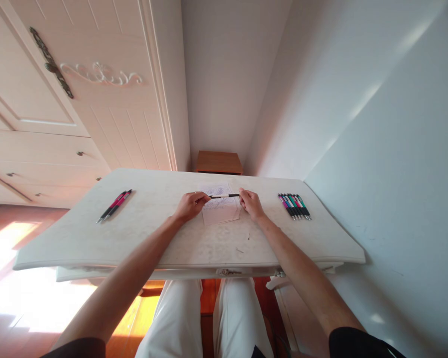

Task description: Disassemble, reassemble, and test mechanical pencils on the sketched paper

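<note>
Pen [226,196] held between left hand [190,205], right hand [250,203].

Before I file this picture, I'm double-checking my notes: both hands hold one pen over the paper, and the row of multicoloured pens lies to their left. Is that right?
The side is wrong: the row of multicoloured pens lies to the right in the head view. The left hand and right hand do hold one pen over the paper.

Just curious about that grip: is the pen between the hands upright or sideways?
Sideways: the pen runs across from the left hand to the right hand. Whether it touches the paper, I cannot tell.
</note>
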